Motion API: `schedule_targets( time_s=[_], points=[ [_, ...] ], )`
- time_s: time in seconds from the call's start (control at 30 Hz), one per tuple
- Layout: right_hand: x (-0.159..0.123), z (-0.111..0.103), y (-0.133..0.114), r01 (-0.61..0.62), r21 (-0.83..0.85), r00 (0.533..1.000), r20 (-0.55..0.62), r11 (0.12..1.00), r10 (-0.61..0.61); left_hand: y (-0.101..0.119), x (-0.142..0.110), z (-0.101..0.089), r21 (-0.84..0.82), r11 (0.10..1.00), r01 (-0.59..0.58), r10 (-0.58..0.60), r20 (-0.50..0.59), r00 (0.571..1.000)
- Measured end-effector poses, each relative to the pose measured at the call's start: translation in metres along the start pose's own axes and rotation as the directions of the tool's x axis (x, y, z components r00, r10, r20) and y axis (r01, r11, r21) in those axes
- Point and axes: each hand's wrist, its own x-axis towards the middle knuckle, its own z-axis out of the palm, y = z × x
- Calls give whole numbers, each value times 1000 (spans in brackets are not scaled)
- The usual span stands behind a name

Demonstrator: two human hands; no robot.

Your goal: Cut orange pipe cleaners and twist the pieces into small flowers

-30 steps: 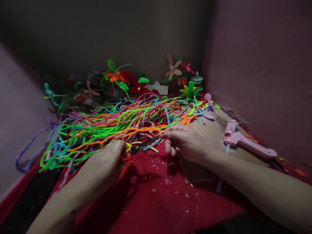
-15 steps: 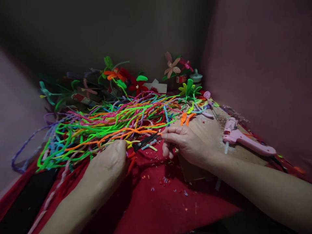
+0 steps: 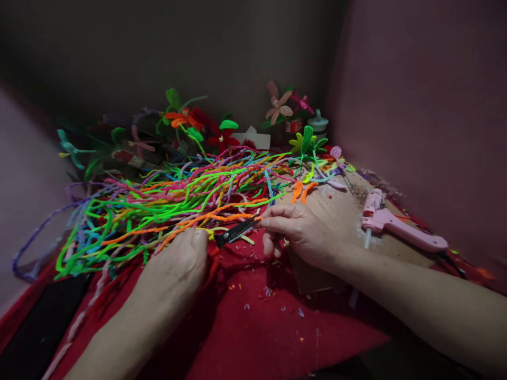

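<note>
My left hand [image 3: 180, 264] is closed around the handles of a pair of scissors [image 3: 235, 231], which the fist mostly hides. The dark blades point right and slightly away from me, nearly together. At their tips, my right hand [image 3: 291, 227] pinches thumb and forefinger over something too small to make out. Its other fingers curl below. Beyond both hands spreads a large heap of fuzzy pipe cleaners [image 3: 170, 206] in green, orange, pink, blue and other colours. Tiny coloured clippings [image 3: 268, 291] lie scattered on the red cloth [image 3: 253, 338] beneath.
A pink glue gun [image 3: 400, 227] rests on a cardboard sheet [image 3: 344, 211] at right. Two orange looped pieces [image 3: 303, 191] lie near the board's far edge. Pipe-cleaner flowers [image 3: 224, 138] and a lidded jar [image 3: 318, 122] stand at the back. A black flat object [image 3: 47, 316] lies at left.
Both hands hold almost the same pose. The scissor tips stay at my right fingertips, with only a very slight shift of the whole view.
</note>
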Motion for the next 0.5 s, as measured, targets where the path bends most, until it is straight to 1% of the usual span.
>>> schedule_targets(
  time_s=[0.1,0.2,0.4,0.5],
  points=[
    [0,0,-1,6,-1,1000,2,1000,-6,0,-2,3,9,1000,-19,20,-38,999],
    [0,0,-1,14,2,1000,-1,1000,-14,0,-3,4,60,998,-37,41,-71,997],
    [0,0,-1,40,-13,999,-10,999,-40,6,0,-3,184,978,-102,118,-76,990],
    [1,0,-1,37,-12,999,-3,999,-38,9,0,-2,182,979,-96,109,-61,992]
  ],
)
